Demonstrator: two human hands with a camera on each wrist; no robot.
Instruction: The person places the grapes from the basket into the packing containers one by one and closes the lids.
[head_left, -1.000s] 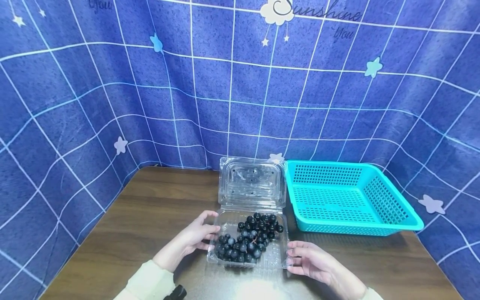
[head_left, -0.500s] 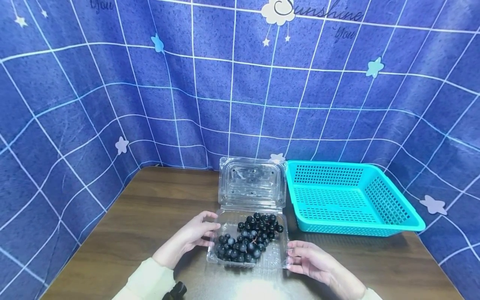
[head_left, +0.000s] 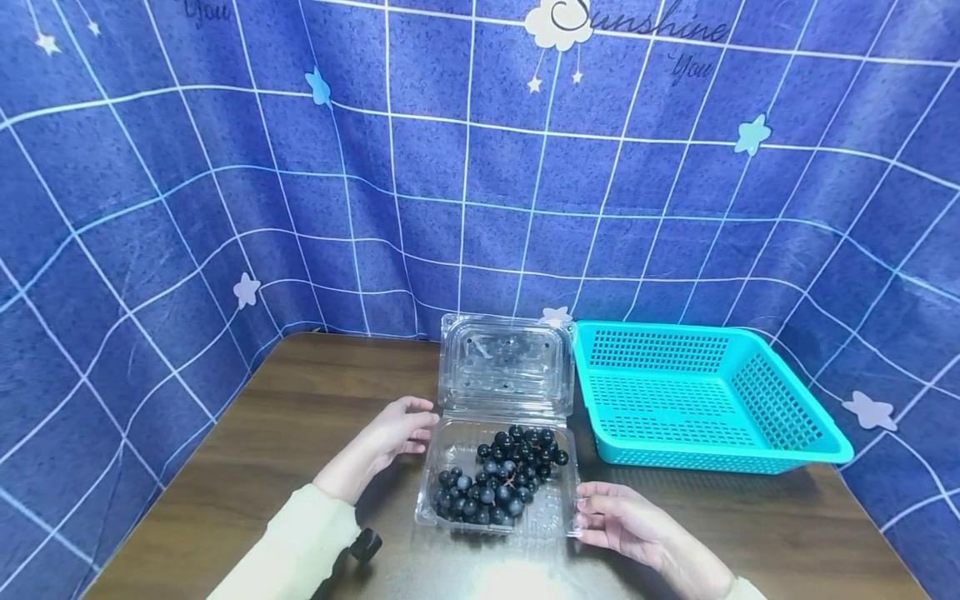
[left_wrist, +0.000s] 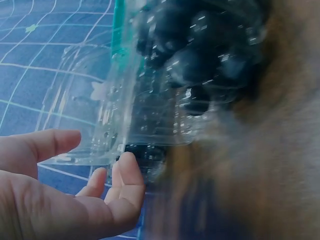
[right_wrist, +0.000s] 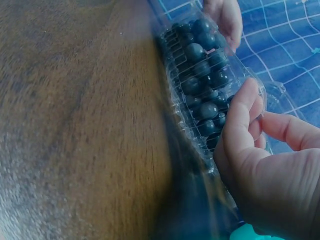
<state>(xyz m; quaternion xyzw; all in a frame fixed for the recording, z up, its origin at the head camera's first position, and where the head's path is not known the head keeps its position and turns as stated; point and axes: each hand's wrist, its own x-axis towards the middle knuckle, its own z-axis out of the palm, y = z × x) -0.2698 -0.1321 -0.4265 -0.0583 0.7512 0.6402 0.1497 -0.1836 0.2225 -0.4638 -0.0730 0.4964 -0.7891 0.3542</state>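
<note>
A clear plastic clamshell container (head_left: 545, 518) lies on the table with its lid (head_left: 480, 375) folded up at the back. Inside it is a bunch of dark grapes (head_left: 491, 492), mostly at the left and back. My left hand (head_left: 397, 432) is beside the container's left side near the hinge. In the left wrist view its thumb and loosely bent fingers (left_wrist: 125, 190) are spread apart, with nothing between them. At the right edge, my right hand (head_left: 618, 521) pinches the container's rim between thumb and fingers (right_wrist: 245, 105).
An empty turquoise basket (head_left: 697, 454) stands at the back right, close to the lid. Behind the brown wooden table (head_left: 337, 392) hangs a blue curtain (head_left: 495, 167) with a white grid. A black strap piece (head_left: 366, 546) shows by the left sleeve (head_left: 311, 529).
My left hand has shifted back along the container's left side, up to the hinge, and come off the edge. The right hand, container and grapes have stayed in place.
</note>
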